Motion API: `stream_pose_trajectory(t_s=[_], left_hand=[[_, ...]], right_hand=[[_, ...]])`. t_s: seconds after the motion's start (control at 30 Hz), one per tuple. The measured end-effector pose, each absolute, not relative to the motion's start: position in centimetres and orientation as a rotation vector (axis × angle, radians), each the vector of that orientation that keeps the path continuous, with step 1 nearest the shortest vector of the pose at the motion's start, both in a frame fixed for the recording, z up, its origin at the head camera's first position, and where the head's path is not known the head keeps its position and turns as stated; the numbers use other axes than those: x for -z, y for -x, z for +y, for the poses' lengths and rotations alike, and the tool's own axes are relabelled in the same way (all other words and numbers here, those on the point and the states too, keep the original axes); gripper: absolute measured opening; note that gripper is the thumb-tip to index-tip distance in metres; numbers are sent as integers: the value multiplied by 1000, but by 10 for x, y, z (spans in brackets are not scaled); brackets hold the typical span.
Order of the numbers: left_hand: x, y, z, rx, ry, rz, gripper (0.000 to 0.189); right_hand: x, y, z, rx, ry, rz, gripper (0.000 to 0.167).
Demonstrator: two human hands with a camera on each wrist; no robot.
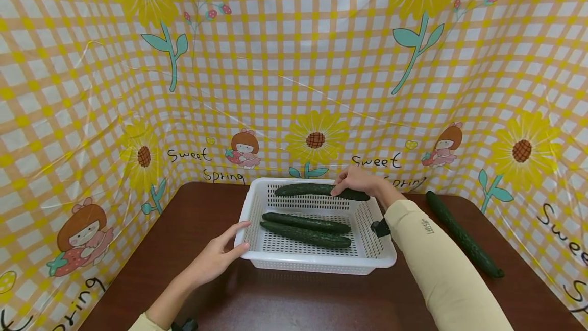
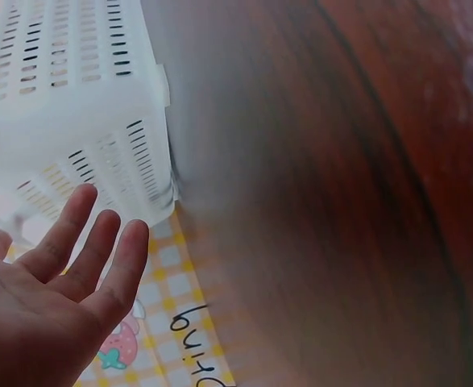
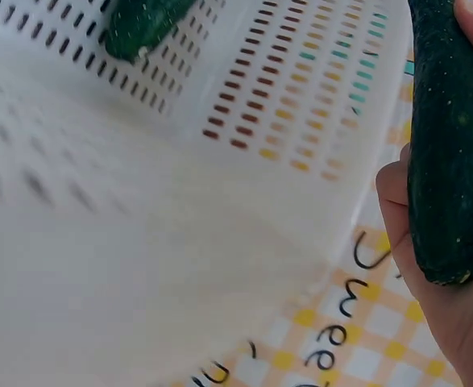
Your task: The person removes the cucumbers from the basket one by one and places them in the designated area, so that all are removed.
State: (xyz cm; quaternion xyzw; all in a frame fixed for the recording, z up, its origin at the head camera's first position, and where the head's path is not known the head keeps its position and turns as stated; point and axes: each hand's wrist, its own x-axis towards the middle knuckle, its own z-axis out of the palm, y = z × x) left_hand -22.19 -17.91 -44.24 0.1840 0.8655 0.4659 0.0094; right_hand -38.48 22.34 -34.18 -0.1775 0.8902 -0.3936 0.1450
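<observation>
My right hand [image 1: 358, 180] grips a long dark green cucumber [image 1: 303, 189] near its right end, thumb on the near side. That cucumber lies level over the far side of a white plastic basket [image 1: 317, 259]; in the right wrist view its rounded end [image 3: 454, 201] shows close up against the palm. Two more cucumbers [image 1: 305, 222] [image 1: 305, 235] lie side by side on the basket's slotted floor. My left hand [image 1: 216, 257] touches the basket's left rim with thumb and forefinger spread apart. In the left wrist view its other fingers [image 2: 123, 266] extend loosely beside the basket's outer wall.
Another cucumber [image 1: 464, 234] lies slantwise on the dark brown table [image 1: 294, 300], right of the basket. A yellow checked cloth [image 1: 298, 65] with sunflowers hangs behind the table and along both sides, close to the basket's far rim.
</observation>
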Motion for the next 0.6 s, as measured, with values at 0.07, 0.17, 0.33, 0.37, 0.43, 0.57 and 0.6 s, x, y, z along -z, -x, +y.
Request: stream_pose_trajectory(t_s=[0.07,0.17,0.33,0.37,0.43,0.57,0.6], left_hand=[[443,222,-179,-1460,-572,2703,57],[444,221,-179,-1466,-565,2702,56],[445,221,-179,-1483,-579,2684,56],[445,222,-179,-1481,-584,2683,56],[445,222,-180,-1477,-587,2677,57],[446,223,-180,-1476,-595,2672,57],[446,223,-180,-1478,-596,2667,57]], right_hand=[[337,384,226,1143,520,2572,22],[331,382,231,1141,547,2592,36],[321,377,243,1151,535,2613,49],[319,376,245,1159,528,2616,49],[315,371,250,1172,520,2625,46],[310,363,258,1181,539,2668,46],[309,361,259,1184,532,2675,45]])
